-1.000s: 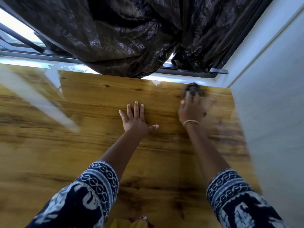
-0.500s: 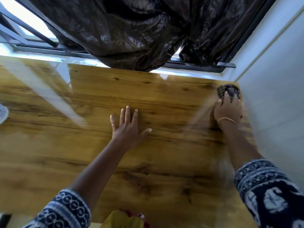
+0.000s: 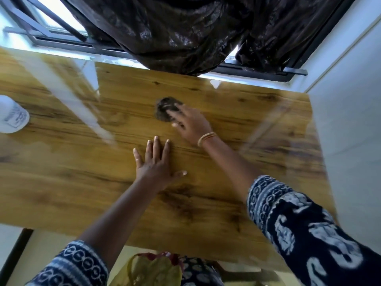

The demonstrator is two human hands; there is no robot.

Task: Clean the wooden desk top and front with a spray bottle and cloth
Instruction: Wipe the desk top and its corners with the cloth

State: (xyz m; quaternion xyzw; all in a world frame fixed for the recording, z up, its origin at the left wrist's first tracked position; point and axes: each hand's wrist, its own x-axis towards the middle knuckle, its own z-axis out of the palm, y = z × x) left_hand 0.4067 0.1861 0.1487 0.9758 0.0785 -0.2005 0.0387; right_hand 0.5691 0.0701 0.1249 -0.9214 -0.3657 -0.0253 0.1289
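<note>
The wooden desk top [image 3: 237, 182] fills the middle of the head view and shines with glare. A small bunched dark cloth [image 3: 165, 108] lies on it toward the back centre. My right hand [image 3: 191, 124], blurred by motion, presses on the cloth's right side with its fingers laid over it. My left hand [image 3: 156, 166] rests flat on the wood just in front, fingers spread and straight. A white bottle [image 3: 11, 115] stands on the desk at the far left edge of the view; only part of it shows.
A pale wall [image 3: 346, 131] borders the desk's right edge. Black plastic sheeting [image 3: 185, 32] hangs over the window frame [image 3: 61, 41] behind the back edge. Below the front edge are yellow and patterned clothing [image 3: 156, 269] and a dark desk leg [image 3: 16, 248].
My right hand has swept the cloth from the desk's back right corner leftward to the back centre. The left hand stays flat on the wood. The view shifted, bringing the white bottle in.
</note>
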